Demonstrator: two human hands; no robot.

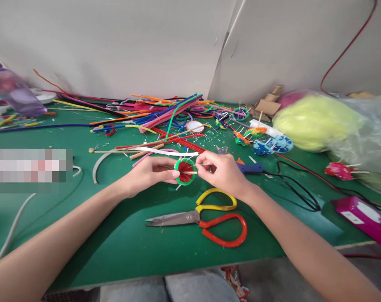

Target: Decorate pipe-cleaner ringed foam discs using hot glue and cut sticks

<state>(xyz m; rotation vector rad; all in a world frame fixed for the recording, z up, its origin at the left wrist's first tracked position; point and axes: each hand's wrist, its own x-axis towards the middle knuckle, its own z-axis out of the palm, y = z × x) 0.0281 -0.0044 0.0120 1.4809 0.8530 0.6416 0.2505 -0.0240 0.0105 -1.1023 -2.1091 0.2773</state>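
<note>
In front of me, my left hand (pixel 159 174) grips the edge of a small round craft piece (pixel 186 167) between thumb and fingers. The piece has a fuzzy green rim, a red inside, thin white spikes and a wooden stick at its centre. Just right of it, my right hand (pixel 220 170) is closed in a pinch close to the stick's end; what the fingertips hold is too small to make out. A white strip (pixel 165 151) runs behind the hands toward the right fingertips. Nearer to me lie scissors (pixel 190 218) with one yellow and one red handle.
Pipe cleaners (pixel 174 111) are heaped along the back wall. Similar small pieces (pixel 273 144) lie at the right, with a blue-handled tool (pixel 251 168), black cord, yellow bag (pixel 316 121) and magenta box (pixel 363 218). A purple bottle (pixel 17 92) is at far left.
</note>
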